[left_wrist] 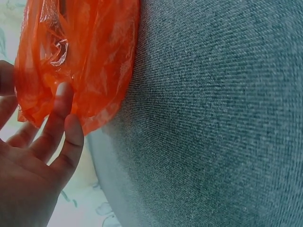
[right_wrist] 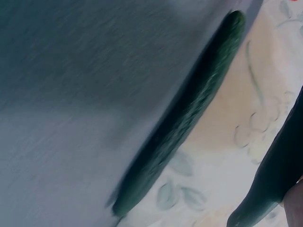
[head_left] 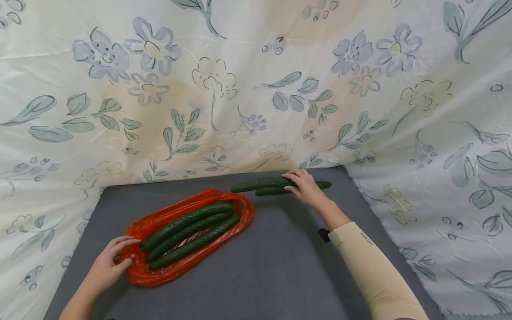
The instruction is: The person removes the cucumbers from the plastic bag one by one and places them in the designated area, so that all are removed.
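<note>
My right hand [head_left: 306, 188] grips a long green cucumber [head_left: 260, 183] at the back right of the table. Another cucumber [head_left: 273, 191] lies behind that hand; in the right wrist view this cucumber [right_wrist: 182, 116] rests whole on the grey surface, with the held one at the right edge. My left hand [head_left: 109, 263] is at the near left end of a red plastic bag [head_left: 154, 280]. In the left wrist view its slightly bent fingers [left_wrist: 60, 101] rest against the bag's film. Three cucumbers [head_left: 192, 226] lie side by side on the bag, inside its rim.
A dark grey cloth-like table top [head_left: 272, 266] lies under everything. Flowered fabric [head_left: 248, 89] hangs along its back and both sides, close behind the cucumber in my right hand.
</note>
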Motion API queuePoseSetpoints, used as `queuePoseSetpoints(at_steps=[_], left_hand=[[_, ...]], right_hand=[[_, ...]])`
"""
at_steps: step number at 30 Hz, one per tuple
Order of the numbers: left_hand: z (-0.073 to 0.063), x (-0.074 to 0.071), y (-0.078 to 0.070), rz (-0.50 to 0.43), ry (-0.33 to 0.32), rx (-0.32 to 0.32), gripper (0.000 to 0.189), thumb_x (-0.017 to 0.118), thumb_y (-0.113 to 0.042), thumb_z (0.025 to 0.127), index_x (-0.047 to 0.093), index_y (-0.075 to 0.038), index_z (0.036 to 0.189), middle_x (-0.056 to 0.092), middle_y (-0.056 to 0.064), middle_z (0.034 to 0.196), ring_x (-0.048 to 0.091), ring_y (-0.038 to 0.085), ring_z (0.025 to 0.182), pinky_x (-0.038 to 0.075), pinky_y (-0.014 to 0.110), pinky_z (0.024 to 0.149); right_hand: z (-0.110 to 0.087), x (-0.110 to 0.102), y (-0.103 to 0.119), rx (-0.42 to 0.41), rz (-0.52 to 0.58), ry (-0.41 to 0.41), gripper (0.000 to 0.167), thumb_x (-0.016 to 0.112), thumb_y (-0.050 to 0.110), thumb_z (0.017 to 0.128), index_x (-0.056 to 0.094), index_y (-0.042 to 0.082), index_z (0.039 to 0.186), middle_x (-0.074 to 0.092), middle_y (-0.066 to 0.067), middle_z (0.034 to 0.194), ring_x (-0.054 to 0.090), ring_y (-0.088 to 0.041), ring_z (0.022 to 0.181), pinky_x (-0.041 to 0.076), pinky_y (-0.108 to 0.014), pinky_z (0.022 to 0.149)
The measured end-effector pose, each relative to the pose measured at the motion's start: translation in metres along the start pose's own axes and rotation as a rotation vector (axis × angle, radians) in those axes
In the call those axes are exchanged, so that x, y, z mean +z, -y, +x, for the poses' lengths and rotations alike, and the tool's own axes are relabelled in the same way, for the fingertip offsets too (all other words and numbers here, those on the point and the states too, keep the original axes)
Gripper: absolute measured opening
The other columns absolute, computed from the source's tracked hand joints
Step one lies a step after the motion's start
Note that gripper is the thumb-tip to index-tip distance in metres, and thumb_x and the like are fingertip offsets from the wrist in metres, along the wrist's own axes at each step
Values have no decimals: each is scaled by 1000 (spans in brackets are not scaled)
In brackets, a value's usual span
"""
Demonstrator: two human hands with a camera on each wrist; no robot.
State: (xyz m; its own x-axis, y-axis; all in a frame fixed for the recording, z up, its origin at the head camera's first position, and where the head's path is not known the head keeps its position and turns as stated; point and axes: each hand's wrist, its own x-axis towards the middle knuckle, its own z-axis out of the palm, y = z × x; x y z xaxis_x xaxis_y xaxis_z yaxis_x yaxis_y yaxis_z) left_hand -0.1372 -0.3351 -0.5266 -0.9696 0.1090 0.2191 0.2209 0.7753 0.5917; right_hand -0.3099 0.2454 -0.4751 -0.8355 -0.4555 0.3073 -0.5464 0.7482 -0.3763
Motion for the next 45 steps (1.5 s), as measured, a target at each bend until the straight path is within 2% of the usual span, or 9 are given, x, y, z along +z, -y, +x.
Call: queuePoseSetpoints(at_steps=[9,15,20,22,24,29,31,36,45], left_hand=[[0,-3,-2,7,34,-23,38,71,1,84,69,-8,120,54,16,130,31,-18,104,45,22,66],[0,-3,-3,17,59,-49,38,71,0,84,69,-9,121,53,17,131,45,6,109,47,22,68],[-1,-4,-1,18,61,-61,38,72,-2,84,69,-10,121,54,16,132,34,-14,105,48,21,69],[-1,-4,0,9,59,-51,37,72,-2,85,69,-9,121,54,17,131,31,-17,105,47,22,68],[0,-3,0,7,55,-44,35,71,-3,86,69,-10,121,54,16,131,35,-12,106,46,22,68],[2,-3,0,24,66,-42,35,71,-4,87,69,-10,122,53,16,132,47,18,112,47,22,70],[1,-3,1,23,66,-41,35,72,-4,87,69,-9,121,54,17,132,47,13,112,47,22,69],[-2,-3,1,-7,46,-29,35,72,-1,85,70,-9,119,55,18,130,32,-18,104,46,23,65],[1,-5,-1,0,42,-13,35,72,-1,85,70,-10,120,55,14,130,31,-18,107,47,22,69]], right_hand=[[-18,-7,-33,77,-22,33,45,68,19,96,60,8,139,55,-15,134,45,-37,124,36,-60,96],[-28,-9,-47,107,-26,32,44,69,16,95,61,6,137,56,-17,133,45,-39,123,36,-61,95],[-37,-4,-56,118,-46,61,43,70,15,95,62,5,136,57,-18,131,46,-41,122,37,-61,93],[-39,-2,-59,125,-48,74,43,70,15,94,62,5,135,57,-19,131,46,-41,122,37,-61,94],[-41,-1,-62,127,-51,85,43,71,14,93,63,4,134,57,-19,131,46,-41,121,37,-62,94],[-42,4,-70,135,-68,118,43,71,14,93,63,4,134,57,-19,130,47,-40,121,37,-61,93],[-41,7,-73,143,-72,127,43,71,15,94,62,5,135,57,-19,130,47,-39,122,37,-61,94],[-39,14,-79,157,-87,141,43,71,16,94,62,5,135,57,-19,130,46,-40,123,38,-62,94],[-35,21,-84,165,-134,170,44,71,16,94,62,5,135,57,-19,130,46,-41,123,37,-62,96]])
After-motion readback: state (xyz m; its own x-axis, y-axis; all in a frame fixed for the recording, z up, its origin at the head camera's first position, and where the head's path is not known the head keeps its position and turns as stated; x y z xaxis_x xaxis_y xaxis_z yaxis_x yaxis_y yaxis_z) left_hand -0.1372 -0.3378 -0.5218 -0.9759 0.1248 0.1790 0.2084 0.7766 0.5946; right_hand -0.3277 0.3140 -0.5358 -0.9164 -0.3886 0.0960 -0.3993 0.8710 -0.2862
